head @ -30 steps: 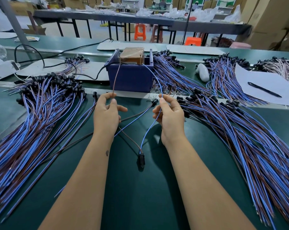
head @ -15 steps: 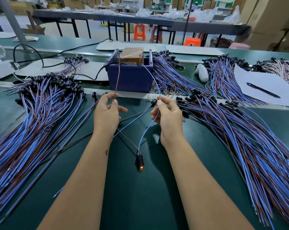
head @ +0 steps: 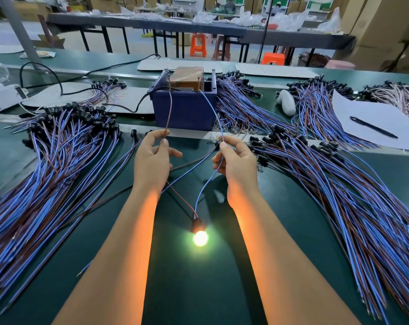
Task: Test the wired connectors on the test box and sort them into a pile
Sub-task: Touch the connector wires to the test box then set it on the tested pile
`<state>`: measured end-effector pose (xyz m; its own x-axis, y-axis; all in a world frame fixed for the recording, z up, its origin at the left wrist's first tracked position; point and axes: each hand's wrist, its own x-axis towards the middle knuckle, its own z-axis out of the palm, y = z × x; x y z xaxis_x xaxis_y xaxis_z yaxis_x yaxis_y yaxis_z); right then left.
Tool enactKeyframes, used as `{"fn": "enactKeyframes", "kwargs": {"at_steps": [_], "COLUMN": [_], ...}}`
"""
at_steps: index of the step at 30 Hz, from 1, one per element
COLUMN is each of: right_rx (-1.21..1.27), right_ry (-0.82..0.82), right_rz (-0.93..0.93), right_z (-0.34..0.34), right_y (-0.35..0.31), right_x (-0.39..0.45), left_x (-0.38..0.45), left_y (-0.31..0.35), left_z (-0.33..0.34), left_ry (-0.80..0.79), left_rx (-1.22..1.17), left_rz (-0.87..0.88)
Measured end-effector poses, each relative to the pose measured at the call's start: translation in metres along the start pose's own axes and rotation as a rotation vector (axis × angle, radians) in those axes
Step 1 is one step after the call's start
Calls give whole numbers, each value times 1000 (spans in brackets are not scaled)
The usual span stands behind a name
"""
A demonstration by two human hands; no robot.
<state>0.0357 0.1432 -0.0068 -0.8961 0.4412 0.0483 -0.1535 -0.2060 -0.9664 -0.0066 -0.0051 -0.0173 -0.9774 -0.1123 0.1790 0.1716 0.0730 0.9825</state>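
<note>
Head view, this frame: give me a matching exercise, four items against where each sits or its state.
Items:
1. brown wire
2. blue wire
3. bulb
4. pen

States:
A. lies on white paper
B. pinched by the left hand
C. glowing between the forearms
D. pinched by the right hand

Pairs: 1-B, 2-D, 3-C, 4-A

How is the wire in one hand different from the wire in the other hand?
The brown wire is pinched by the left hand; the blue wire is pinched by the right hand. The brown wire runs to the left post of the test box, the blue wire to the right post. Both meet at the glowing bulb.
</note>
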Motion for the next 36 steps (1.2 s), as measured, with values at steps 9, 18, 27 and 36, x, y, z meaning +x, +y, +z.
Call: {"fn": "enactKeyframes", "kwargs": {"at_steps": [9,18,27,36], "right_rx": [7,-5,4,-15], "right_ry": [-17,-28,-42,-48], "right_rz": [-6,-9,-9,-21], "right_z": [1,1,1,0], "right_y": [-2,-2,-2,-2], "right_x": [-2,-2,-3,-2], "left_x": [2,4,6,7], "left_y": [-2,-3,-6,-7], "left_z": [3,2,1,0], "left_ry": [5,41,60,60], "left_rx": [-3,-9,-41,-35], "left_rz": [-2,5,10,6]}}
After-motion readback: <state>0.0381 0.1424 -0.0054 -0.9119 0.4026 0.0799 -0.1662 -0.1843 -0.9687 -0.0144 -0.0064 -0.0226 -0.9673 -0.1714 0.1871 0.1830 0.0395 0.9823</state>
